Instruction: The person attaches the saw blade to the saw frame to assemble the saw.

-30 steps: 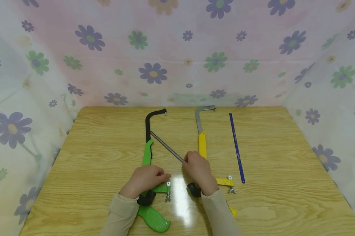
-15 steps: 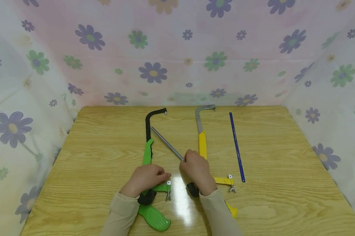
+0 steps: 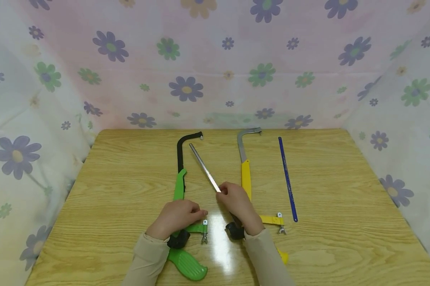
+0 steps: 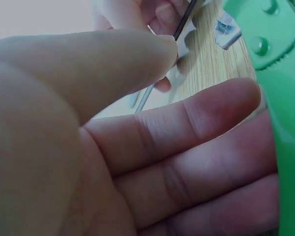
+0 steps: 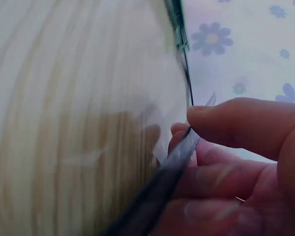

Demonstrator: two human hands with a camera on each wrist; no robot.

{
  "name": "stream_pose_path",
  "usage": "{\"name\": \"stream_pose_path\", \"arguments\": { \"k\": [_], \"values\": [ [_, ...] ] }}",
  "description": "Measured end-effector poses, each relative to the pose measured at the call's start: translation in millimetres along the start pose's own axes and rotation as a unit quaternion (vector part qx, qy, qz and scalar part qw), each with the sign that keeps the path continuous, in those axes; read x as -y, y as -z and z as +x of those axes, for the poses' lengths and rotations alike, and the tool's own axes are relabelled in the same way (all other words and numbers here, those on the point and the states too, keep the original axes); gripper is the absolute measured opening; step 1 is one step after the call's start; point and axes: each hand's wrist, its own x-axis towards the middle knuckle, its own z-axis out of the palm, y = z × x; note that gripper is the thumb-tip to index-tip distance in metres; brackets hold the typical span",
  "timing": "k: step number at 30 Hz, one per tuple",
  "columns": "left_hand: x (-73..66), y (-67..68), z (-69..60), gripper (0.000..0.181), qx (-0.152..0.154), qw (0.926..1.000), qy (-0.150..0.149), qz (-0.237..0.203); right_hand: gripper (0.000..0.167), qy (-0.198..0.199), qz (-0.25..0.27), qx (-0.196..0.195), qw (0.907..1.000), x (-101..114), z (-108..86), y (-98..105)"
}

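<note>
My right hand (image 3: 237, 202) pinches a grey metal hacksaw blade (image 3: 205, 168) between thumb and fingers. The blade slants away toward the far left; in the right wrist view its near part (image 5: 162, 189) is blurred and passes below the thumb. My left hand (image 3: 179, 216) lies over the middle of a green hacksaw frame (image 3: 188, 265) and hides part of it. In the left wrist view its fairly straight fingertips (image 4: 231, 101) are against or beside the green frame, with nothing gripped. The green frame has a black curved front arm and carries no blade between its ends.
A yellow hacksaw frame (image 3: 246, 179) with a grey front arm lies partly under my right forearm. Right of it a blue hacksaw blade (image 3: 288, 180) lies on the wooden table (image 3: 343, 238). Flowered cloth (image 3: 215, 59) stands behind and at both sides.
The far end of the grey blade has swung away and to the right, off the black arm of the green frame. My right hand turned slightly with it; the left hand stayed put.
</note>
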Motion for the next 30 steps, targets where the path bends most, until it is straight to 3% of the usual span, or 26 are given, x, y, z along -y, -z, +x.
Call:
{"name": "stream_pose_path", "arguments": {
  "k": [5, 9, 14, 21, 30],
  "values": [
    [0.2, 0.7, -1.4, 0.044, 0.006, 0.9999, -0.006, -0.006, 0.019, 0.009, 0.083, 0.022, 0.9963, -1, 1.8, -3],
    [1.1, 1.5, -1.9, 0.043, 0.021, 0.9996, -0.014, -0.014, 0.019, 0.004, 0.152, 0.044, 0.9874, -3, 2.1, -5],
    [3.8, 1.4, -1.5, 0.039, 0.033, 0.999, -0.015, -0.027, 0.021, -0.02, 0.248, 0.055, 0.967, 1, 3.7, -6],
    [0.7, -4.9, -3.6, 0.037, 0.022, 0.999, -0.017, -0.034, 0.025, -0.048, 0.36, 0.045, 0.9305, 3, 2.3, -9],
    [-1.2, -6.5, -15.5, 0.031, -0.028, 0.9989, 0.001, -0.037, 0.032, -0.055, 0.411, 0.07, 0.9074, 11, 7.8, -14]
  ]
}}
